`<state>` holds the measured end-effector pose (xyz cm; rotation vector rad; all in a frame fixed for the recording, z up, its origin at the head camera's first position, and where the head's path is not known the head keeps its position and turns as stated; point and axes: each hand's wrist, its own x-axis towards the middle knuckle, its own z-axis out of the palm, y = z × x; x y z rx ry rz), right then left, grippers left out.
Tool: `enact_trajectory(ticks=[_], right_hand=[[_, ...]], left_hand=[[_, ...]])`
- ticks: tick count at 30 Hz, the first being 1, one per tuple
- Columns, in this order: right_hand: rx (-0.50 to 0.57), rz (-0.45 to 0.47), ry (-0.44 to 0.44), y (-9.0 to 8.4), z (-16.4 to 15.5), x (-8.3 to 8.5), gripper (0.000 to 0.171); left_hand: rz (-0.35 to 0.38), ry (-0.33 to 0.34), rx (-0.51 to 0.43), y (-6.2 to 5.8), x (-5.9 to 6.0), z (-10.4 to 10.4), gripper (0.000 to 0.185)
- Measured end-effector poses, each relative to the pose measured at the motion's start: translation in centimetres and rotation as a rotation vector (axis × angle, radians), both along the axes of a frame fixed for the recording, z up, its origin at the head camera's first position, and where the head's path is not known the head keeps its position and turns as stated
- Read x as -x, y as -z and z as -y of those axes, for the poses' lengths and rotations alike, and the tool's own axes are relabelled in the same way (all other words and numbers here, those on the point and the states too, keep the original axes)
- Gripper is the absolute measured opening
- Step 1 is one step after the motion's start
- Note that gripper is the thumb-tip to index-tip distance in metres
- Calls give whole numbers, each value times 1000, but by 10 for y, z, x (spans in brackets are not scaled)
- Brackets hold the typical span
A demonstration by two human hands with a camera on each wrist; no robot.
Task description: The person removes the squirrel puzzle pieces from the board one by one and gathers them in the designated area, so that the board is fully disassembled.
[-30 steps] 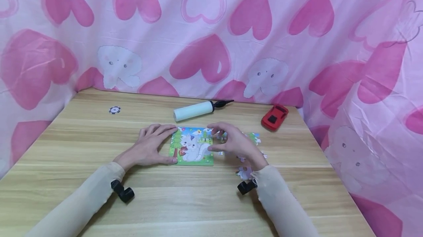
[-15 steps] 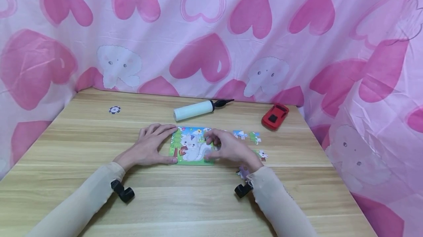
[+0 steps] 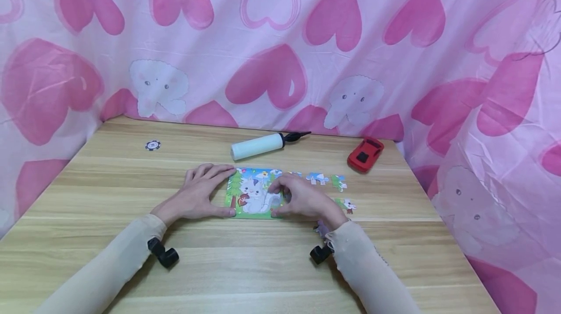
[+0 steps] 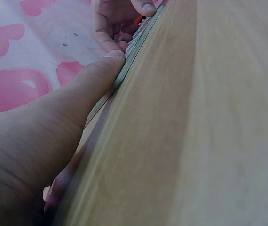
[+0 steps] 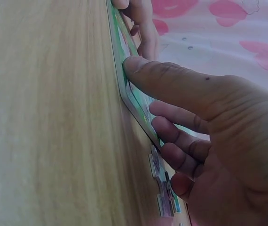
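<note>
Puzzle board flat on table, between both hands, left fingers spread at its edge, right fingers curled on top.

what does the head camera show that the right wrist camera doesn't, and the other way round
Only the head view shows the whole table, the pump, the red toy car, the chip, both sleeves, and the puzzle's cat picture.

Only the right wrist view shows the right thumb pressing the puzzle's near edge from the side, the curled fingers over the board, and a loose piece lying flat on the wood beside the palm.

Both show the puzzle, the right hand on its right side, the left hand steadying the other side, and the heart-print cloth.
</note>
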<state>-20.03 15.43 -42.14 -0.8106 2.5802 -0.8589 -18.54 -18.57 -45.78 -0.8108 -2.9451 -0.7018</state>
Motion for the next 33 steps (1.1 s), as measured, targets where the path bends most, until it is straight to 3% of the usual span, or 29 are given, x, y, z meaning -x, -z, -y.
enact_trajectory(ticks=[33], right_hand=[[-19,40,0,-6,4,-4,51]], left_hand=[[-7,0,-3,2,1,0,121]])
